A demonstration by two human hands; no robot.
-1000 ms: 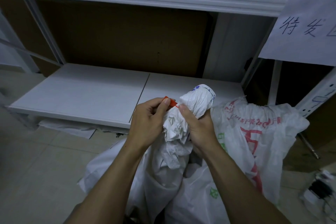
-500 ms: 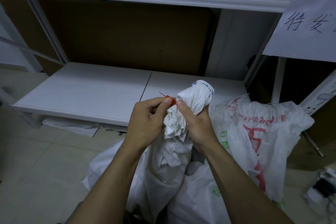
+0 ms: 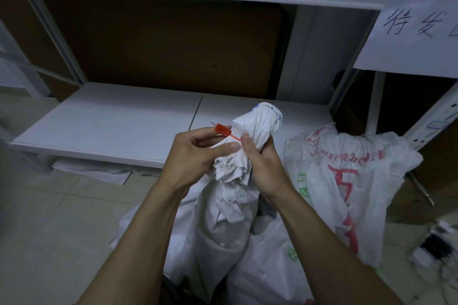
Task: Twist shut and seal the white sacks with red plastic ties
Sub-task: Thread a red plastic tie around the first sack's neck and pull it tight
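Shelf [image 3: 111, 126] low behind; printed sack [image 3: 347, 176] slumped at right. White sack [image 3: 223, 220] stands in front — right hand [image 3: 266, 171] grips its twisted neck, left hand [image 3: 193, 156] pinches it opposite, red tie [image 3: 223, 130] crossing between them, its head on the left forefinger.

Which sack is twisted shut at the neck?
The plain white sack whose neck the right hand grips, left hand at its red tie; the red-printed sack slumps loose.
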